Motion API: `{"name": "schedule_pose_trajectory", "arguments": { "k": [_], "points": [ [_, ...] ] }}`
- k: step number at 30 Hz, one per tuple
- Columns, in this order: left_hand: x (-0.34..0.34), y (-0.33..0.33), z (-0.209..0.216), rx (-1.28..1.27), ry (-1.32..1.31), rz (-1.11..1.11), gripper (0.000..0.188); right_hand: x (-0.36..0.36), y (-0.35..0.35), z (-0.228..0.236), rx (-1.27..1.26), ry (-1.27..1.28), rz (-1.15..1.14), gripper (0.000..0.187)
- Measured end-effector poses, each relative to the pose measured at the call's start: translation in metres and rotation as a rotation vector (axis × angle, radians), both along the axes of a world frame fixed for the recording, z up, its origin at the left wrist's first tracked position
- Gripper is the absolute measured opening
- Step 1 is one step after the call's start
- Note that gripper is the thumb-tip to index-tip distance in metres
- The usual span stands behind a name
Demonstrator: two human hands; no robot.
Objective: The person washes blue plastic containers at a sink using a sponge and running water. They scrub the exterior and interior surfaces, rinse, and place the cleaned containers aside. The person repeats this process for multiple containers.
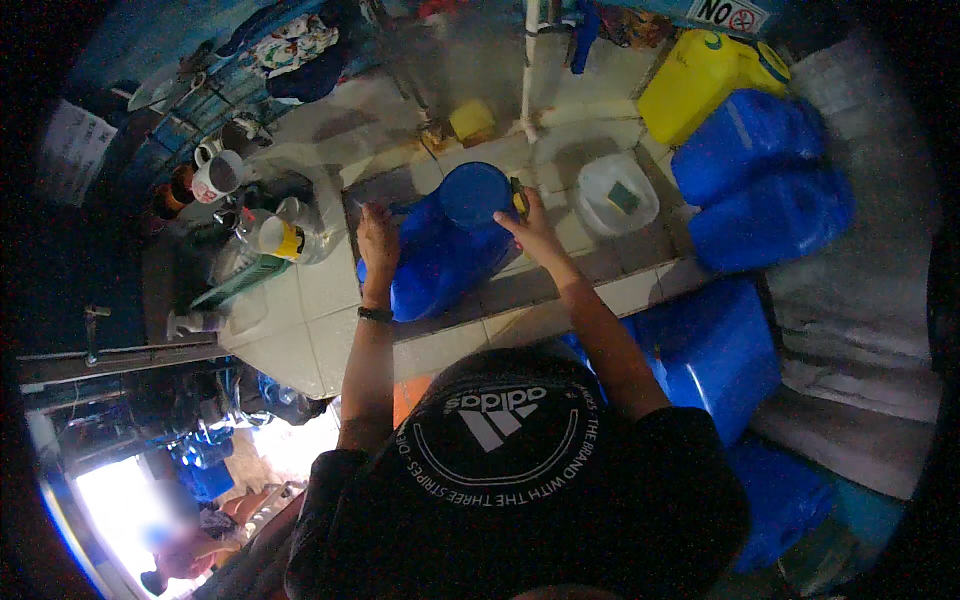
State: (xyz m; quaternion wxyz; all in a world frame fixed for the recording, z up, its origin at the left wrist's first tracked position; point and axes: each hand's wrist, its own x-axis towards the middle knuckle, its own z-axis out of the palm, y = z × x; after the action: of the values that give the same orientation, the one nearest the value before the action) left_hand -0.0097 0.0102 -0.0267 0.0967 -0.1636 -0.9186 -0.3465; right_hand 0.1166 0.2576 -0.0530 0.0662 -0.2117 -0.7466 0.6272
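Note:
A round blue dipper is held over a blue plastic jug, which lies in the tiled sink. My left hand is closed at the left end of the dipper's handle; its fingertips are partly hidden. On the other side, my right hand grips a small yellow-and-dark sponge by the dipper's rim. The right thumb touches the dipper's edge. A white tub to the right holds another sponge, green and yellow.
Blue jugs and a yellow jug stand right of the sink. Mugs and a clear pitcher are at the left. A white pipe rises behind, near a yellow block. Another person is at lower left.

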Motion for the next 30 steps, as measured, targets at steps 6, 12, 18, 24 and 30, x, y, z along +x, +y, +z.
{"name": "schedule_pose_trajectory", "arguments": {
  "k": [6,12,18,24,30],
  "points": [
    [-0.002,0.013,-0.001,0.741,-0.251,-0.043,0.009,-0.053,0.015,0.035,0.533,0.18,0.099,0.075],
    [0.018,0.015,0.015,0.963,-0.409,-0.172,0.012,-0.14,-0.016,0.074,0.979,0.098,0.688,0.053],
    [0.096,0.034,0.038,0.376,0.018,-0.066,0.02,-0.156,-0.015,0.08,0.966,0.058,1.159,0.028],
    [0.118,0.041,0.04,-0.276,0.185,-0.363,0.044,-0.125,-0.01,0.066,1.27,-0.081,1.183,0.018],
    [0.122,0.041,0.029,-0.428,0.225,-0.383,0.054,-0.139,0.073,0.024,1.148,-0.295,0.811,0.036]
  ]
}}
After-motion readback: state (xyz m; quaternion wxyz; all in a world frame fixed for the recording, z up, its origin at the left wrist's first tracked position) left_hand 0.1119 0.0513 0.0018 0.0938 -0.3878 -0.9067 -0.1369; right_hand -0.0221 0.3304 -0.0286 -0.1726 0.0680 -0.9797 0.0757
